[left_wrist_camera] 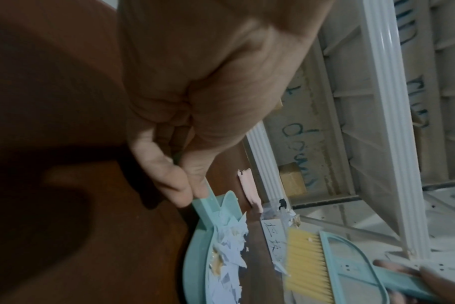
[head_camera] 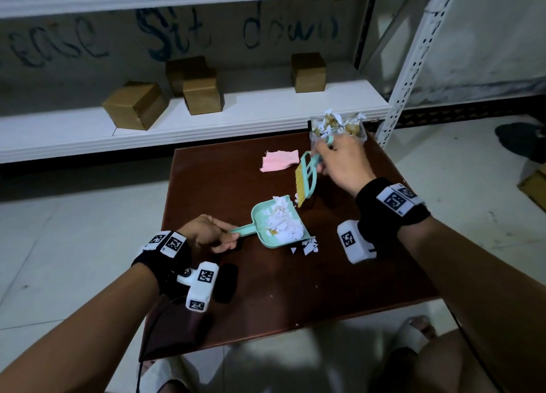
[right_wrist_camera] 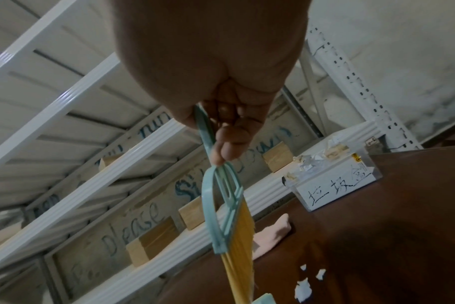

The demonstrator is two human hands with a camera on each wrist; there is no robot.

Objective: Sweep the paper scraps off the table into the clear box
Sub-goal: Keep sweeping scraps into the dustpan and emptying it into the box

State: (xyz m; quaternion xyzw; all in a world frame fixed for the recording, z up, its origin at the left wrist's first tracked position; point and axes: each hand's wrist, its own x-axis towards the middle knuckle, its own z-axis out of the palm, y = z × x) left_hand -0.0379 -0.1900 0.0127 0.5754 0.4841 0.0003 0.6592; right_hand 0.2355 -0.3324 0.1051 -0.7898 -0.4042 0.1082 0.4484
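Left hand (head_camera: 204,233) fingers curled round flat handle of mint plastic dustpan (head_camera: 276,224), torn white paper scraps (head_camera: 285,220) piled inside. Right hand (head_camera: 344,162) grips mint brush (head_camera: 307,177), yellow bristles down at pan's far edge. Few scraps (head_camera: 308,246) on dark glossy table (head_camera: 325,289) beside pan lip. Clear box (head_camera: 362,137) at far right corner, scraps inside.

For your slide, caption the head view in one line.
Left hand holds scrap-filled dustpan; right hand lifts brush.

Left hand (head_camera: 206,232) fingers curled in grip, low over table; right hand (head_camera: 344,162) gripping, raised farther forward.
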